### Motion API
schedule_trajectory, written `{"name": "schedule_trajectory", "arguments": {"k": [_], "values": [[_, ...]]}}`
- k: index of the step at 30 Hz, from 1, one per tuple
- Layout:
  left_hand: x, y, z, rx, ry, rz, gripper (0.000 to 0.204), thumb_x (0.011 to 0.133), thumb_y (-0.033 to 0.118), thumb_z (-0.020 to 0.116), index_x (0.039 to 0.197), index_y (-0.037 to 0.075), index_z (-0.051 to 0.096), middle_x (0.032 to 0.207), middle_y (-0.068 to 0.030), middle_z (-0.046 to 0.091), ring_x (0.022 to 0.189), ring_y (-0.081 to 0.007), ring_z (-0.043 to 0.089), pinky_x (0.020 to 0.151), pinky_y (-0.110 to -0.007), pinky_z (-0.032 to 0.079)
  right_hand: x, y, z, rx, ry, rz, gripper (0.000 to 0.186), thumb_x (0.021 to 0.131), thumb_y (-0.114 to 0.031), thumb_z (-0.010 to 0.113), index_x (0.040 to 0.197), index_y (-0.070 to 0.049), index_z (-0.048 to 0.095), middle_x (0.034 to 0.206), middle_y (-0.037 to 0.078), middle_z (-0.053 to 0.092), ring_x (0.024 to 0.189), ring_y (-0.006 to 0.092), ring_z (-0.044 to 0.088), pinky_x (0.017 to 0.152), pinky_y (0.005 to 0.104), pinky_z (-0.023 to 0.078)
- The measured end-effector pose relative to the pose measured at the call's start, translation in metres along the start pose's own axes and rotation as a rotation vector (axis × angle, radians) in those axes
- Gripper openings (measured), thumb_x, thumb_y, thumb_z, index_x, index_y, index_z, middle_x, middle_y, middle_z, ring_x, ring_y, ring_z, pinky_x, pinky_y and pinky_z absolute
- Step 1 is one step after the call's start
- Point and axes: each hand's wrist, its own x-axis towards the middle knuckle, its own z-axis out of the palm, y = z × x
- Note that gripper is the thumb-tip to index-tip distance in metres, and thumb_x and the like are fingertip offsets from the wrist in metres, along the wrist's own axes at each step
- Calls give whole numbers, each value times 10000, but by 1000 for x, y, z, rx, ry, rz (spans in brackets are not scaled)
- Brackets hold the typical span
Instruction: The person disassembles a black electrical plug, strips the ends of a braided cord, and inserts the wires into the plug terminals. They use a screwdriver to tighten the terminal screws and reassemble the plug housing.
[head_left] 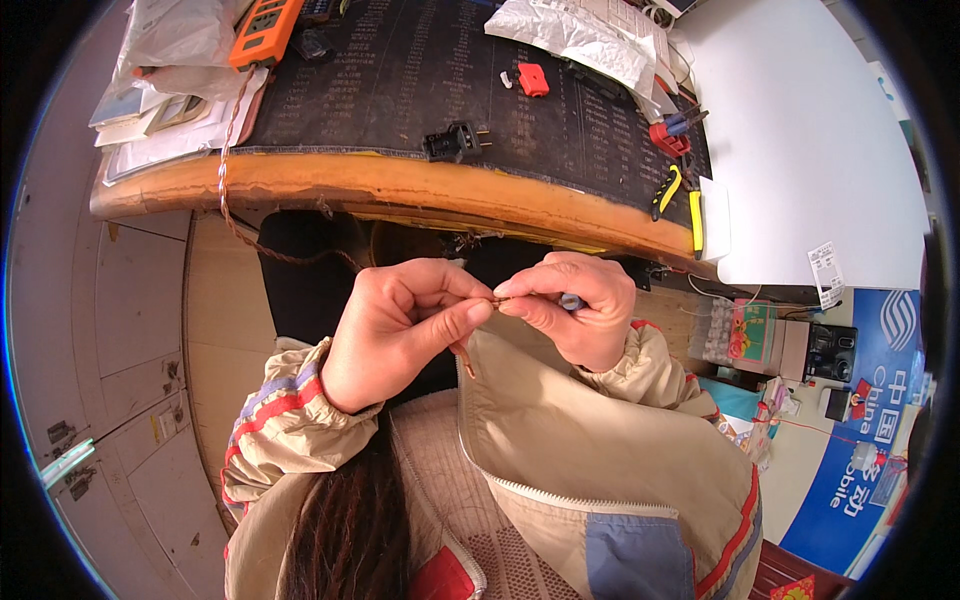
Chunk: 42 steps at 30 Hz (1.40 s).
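My left hand [410, 325] pinches the twisted brown cable [300, 258], which runs down from an orange power strip [258, 30] on the desk; a short length hangs below my fingers. My right hand [575, 305] meets it fingertip to fingertip at a thin wire end [500, 300]. A small blue-grey cylinder [572, 301], perhaps a tool, shows within my right fingers; the rest of it is hidden. Beyond my hands, on the dark desk mat, lie a black plug [455, 142] and a red plastic piece [532, 80].
The wooden desk edge [400, 175] crosses above my hands. Yellow-black pliers [666, 190], a red holder with tools [670, 138], white packages [540, 25] and papers [160, 150] lie on the desk. A white board [790, 150] stands right, above boxes and a blue sign. Pale cabinet doors [120, 350] are left.
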Motion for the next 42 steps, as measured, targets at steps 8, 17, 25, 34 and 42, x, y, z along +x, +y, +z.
{"name": "schedule_trajectory", "arguments": {"k": [8, 17, 25, 34, 42], "values": [[-3, 1, 2, 174, 42, 70, 101, 999, 45, 685, 1042, -46, 684, 832, -33, 684, 680, -62, 608, 577, -210, 520, -3, 1, 0, -3, 1, -18, 161, 827, -40, 846, 972, -78, 789, 750, 53, 704, 609, 145, 641, 550, 268, 473], [2, -1, -3, 463, 191, 140, 110, 954, 28, 725, 1044, -25, 691, 803, -43, 713, 687, -38, 623, 624, -216, 517, 8, 10, 7, -18, -20, 57, 187, 839, -60, 848, 1012, -60, 777, 774, 30, 679, 620, 92, 556, 590, 242, 435], [11, 5, -13, 512, 273, 202, 147, 938, -26, 703, 1065, -13, 630, 754, -55, 706, 640, -43, 642, 574, -207, 488, 20, 22, 4, 97, -11, 235, 319, 977, -140, 721, 1250, -17, 610, 640, -40, 425, 600, 40, 337, 544, 243, 281], [20, 4, -24, 458, 292, 254, 218, 945, -59, 673, 1160, -33, 702, 821, -56, 726, 716, -58, 667, 631, -221, 543, 32, 26, 4, 87, -88, 266, 268, 969, -92, 691, 1211, -21, 600, 699, -13, 573, 639, 18, 433, 599, 216, 352], [27, 12, -33, 392, 363, 225, 187, 952, -57, 679, 1136, -53, 709, 837, -41, 709, 710, -31, 612, 618, -209, 526, 47, 21, -5, 243, 3, 359, 146, 1034, -53, 525, 1162, -4, 473, 773, 20, 505, 724, 66, 450, 651, 245, 367]]}}
